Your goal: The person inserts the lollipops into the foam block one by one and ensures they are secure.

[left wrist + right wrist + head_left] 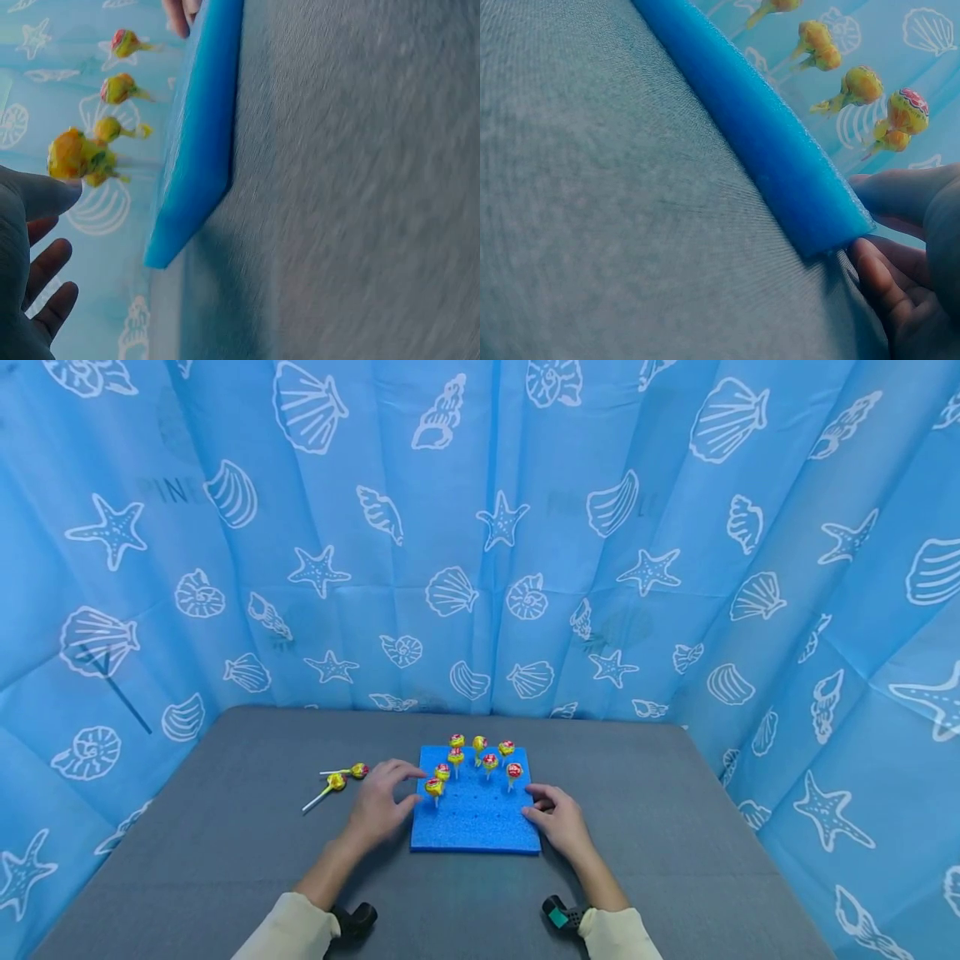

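Observation:
A blue foam board lies on the table, with several yellow-and-red wrapped lollipops standing in it on their sticks. My left hand is at the board's left edge, thumb and fingers spread apart. Its thumb is close to the front-left lollipop; in the left wrist view the thumb tip overlaps that lollipop, and whether they touch I cannot tell. On the right side, my right hand holds the board's edge, its thumb over the top and curled fingers against the side.
Two loose lollipops, a front one and a back one, lie on the grey table left of my left hand. Small holes dot the board's front part. A blue shell-patterned curtain stands behind the table and at both sides.

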Available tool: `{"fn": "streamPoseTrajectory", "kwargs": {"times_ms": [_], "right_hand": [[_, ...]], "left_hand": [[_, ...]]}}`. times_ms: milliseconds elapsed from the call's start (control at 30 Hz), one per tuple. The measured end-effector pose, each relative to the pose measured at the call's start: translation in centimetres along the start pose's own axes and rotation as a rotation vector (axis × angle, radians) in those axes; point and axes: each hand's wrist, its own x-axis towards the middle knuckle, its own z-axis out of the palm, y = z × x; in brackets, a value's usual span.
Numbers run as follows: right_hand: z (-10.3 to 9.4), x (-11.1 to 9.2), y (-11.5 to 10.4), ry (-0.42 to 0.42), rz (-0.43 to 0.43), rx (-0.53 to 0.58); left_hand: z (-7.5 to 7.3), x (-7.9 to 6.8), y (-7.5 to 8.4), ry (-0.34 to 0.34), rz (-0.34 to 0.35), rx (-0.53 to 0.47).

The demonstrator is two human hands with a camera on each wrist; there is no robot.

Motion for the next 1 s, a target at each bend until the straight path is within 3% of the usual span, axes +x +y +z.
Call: {"fn": "streamPoseTrajectory", "kwargs": {"times_ms": [500,800,1000], "right_hand": [[-0.1,0.0,0.0,-0.006,-0.005,-0.005],[-0.2,0.1,0.0,-0.012,0.011,-0.001],[-0.2,0.1,0.0,-0.011,0.015,-0.006]], "left_hand": [[-2.0,0.9,-2.4,-0.154,-0.139,0.191],[-2.8,0.9,-4.6,-0.248,-0.157,0.334],[-3.4,0.9,-5.4,-0.250,-0.149,0.395]]}}
